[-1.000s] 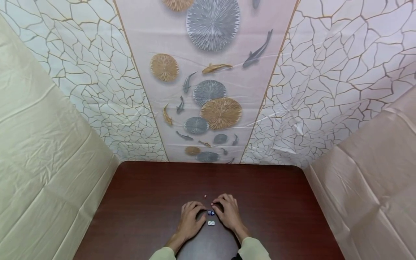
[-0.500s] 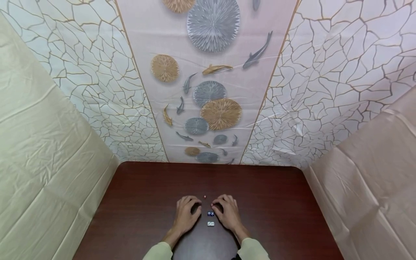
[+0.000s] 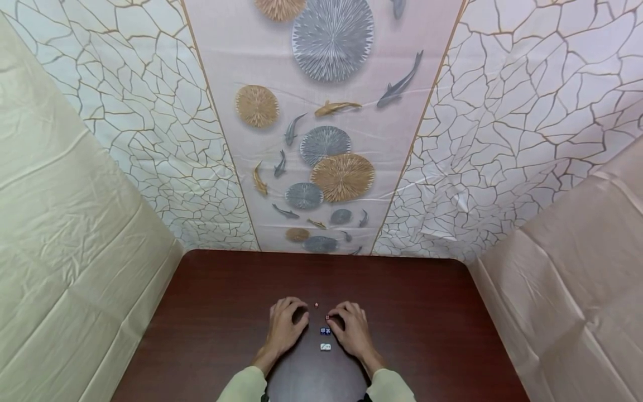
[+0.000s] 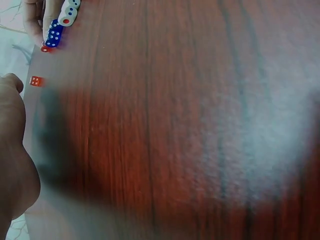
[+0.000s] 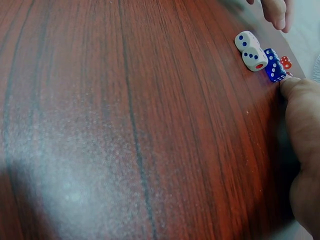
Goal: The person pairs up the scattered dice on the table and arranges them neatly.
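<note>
My right hand (image 3: pixel 351 328) pinches a red die (image 3: pixel 327 317) between thumb and index fingertip, low over the table. Just left of the other red die (image 3: pixel 316 305), my left hand (image 3: pixel 286 325) rests with thumb and index finger apart and nothing between them. That lone die (image 4: pixel 36 81) shows free of the fingers in the left wrist view. Closer to me, two blue dice (image 3: pixel 325 331) sit side by side. Two white dice (image 5: pixel 251 51) stand as a pair in front of them. In the right wrist view the thumb mostly hides the pinched die.
The dark red-brown wooden table (image 3: pixel 226 285) has rounded far corners. Patterned cloth (image 3: pixel 321 89) with fish and round leaf shapes hangs behind it. Plain beige cloth walls (image 3: pixel 567 312) stand at the left and right sides.
My left hand has drawn away to the left from beside the blue dice and moved slightly farther from me. The right hand keeps its pinch on the red die, almost still.
</note>
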Motion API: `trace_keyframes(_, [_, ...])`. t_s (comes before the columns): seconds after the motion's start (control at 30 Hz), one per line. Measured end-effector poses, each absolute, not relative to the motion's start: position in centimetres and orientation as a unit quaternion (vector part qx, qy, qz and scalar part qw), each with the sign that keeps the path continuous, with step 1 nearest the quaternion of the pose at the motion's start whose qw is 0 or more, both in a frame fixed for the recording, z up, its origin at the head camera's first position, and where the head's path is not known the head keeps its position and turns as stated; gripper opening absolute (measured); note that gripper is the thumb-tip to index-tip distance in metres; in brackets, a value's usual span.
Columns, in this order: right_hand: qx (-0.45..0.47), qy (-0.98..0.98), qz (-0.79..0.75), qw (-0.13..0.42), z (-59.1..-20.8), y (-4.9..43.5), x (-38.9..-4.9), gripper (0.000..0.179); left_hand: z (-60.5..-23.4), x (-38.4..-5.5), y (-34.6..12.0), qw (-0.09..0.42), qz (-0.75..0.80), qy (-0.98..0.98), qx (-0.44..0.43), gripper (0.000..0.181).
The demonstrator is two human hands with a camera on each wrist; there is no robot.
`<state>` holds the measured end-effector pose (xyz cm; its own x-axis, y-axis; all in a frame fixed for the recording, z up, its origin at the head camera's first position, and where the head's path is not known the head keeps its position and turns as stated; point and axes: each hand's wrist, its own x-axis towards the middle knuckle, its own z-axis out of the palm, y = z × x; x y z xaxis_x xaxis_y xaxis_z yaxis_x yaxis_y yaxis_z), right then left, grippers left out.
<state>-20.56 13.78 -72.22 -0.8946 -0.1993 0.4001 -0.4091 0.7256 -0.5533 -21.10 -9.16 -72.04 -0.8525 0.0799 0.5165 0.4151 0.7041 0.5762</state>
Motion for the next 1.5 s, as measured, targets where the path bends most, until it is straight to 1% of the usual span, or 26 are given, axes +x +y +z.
trace_keyframes(0.23, [0.175,-0.909,0.331,0.183,-72.3,13.7,-20.6,0.015,-71.9,-21.7,-8.7,0.218,-0.359,-0.897,-0.136,0.022])
trace_keyframes(0.57, [0.17,-0.909,0.35,0.153,-72.2,13.9,-20.6,0.013,-72.2,-22.4,-7.7,0.182,-0.336,-0.915,-0.126,0.02])
trace_keyframes(0.87, [0.167,-0.914,0.338,0.153,-72.2,13.8,-20.5,0.012,-72.3,-22.9,-7.1,0.193,-0.33,-0.917,-0.116,0.02])
trace_keyframes(1.0, [0.166,-0.912,0.343,0.151,-72.2,13.8,-20.5,0.012,-72.2,-23.1,-6.9,0.184,-0.328,-0.92,-0.106,0.019])
trace_keyframes(1.23, [0.167,-0.915,0.327,0.167,-72.1,13.7,-20.5,0.013,-72.1,-23.2,-6.7,0.175,-0.327,-0.924,-0.094,0.017])
trace_keyframes(1.5, [0.16,-0.915,0.339,0.149,-72.1,13.7,-20.5,0.012,-72.2,-23.4,-6.3,0.182,-0.33,-0.922,-0.087,0.016])
